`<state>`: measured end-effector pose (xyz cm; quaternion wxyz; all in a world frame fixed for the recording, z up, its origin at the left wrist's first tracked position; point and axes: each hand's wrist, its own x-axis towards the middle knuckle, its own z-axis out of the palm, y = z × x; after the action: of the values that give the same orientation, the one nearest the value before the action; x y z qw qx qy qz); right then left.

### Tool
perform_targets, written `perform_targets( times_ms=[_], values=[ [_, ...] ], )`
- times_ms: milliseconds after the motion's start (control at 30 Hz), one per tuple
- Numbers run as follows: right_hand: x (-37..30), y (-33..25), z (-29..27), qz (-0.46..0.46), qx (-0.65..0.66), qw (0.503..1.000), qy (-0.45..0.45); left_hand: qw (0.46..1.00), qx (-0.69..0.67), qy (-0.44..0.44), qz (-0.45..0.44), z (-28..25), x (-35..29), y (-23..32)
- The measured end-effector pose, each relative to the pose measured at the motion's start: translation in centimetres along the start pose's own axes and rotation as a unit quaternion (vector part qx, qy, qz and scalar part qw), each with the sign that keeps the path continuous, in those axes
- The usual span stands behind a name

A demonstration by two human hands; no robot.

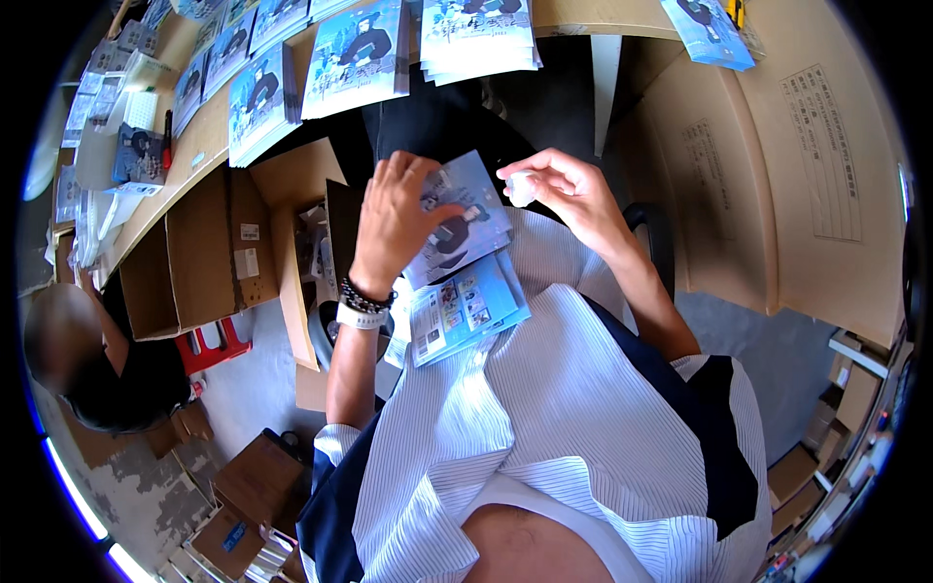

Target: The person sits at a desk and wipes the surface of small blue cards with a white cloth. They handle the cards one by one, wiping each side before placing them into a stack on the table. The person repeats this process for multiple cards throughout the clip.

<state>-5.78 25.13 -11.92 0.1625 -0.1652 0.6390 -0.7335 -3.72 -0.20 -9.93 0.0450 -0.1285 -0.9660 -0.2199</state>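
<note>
A blue illustrated booklet (466, 216), with a dark-clothed figure on its cover, tilts over my lap. My left hand (394, 209) grips its left side, thumb across the cover; the fingertips are partly hidden. Below it, more light-blue booklets (465, 309) lie on my striped shirt, the top one showing small pictures. To the right of the held booklet, my right hand (573, 194) pinches a small white object (523, 188), rounded and too small to make out its kind. The right hand is apart from the booklet.
Stacks of similar booklets (358, 58) line the table edge (214, 160) ahead. Open cardboard boxes (209, 248) stand at left, near a red stool (219, 340) and another person (117, 360). Large cardboard boxes (719, 185) rise close on my right. A red marker (167, 139) lies on the table.
</note>
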Motion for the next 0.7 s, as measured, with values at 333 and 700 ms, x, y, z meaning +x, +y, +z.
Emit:
perform_targets(
  times_ms=[333,700],
  values=[
    [1.1,-3.7,0.9,-0.125,-0.114,0.984,0.06,0.999,-0.042,-0.02,0.009,-6.6,-0.5,4.5],
    [1.7,-5.9,1.7,-0.212,-0.064,0.963,0.152,0.992,-0.12,0.025,0.026,-6.7,-0.4,5.4]
  ],
)
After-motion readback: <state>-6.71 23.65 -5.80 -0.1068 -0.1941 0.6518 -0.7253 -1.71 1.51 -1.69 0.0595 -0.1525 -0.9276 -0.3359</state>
